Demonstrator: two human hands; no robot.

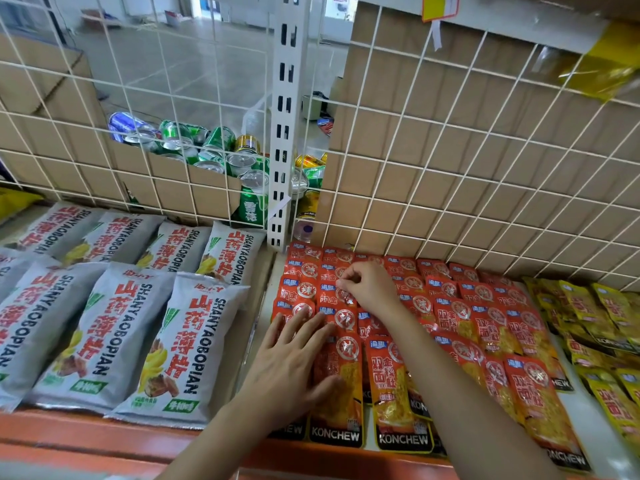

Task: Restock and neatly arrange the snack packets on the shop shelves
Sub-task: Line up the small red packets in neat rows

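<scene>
Left hand (294, 355): fingers straight and spread, pressing flat on the red snack packets (485, 327) overlapped in rows on the shelf (69, 441). Right hand (367, 285): just beyond the left, fingertips pinching the top edge of one red packet (343, 296). Grey packets (104, 327) lie left of the left hand; yellow packets (595, 317) lie right of the right arm.

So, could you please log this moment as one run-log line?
left hand: presses front red packets | right hand: pinches rear red packet | stage: arranging

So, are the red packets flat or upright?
Flat: the red packets lie face up in overlapping rows; the left hand presses on them.
</scene>
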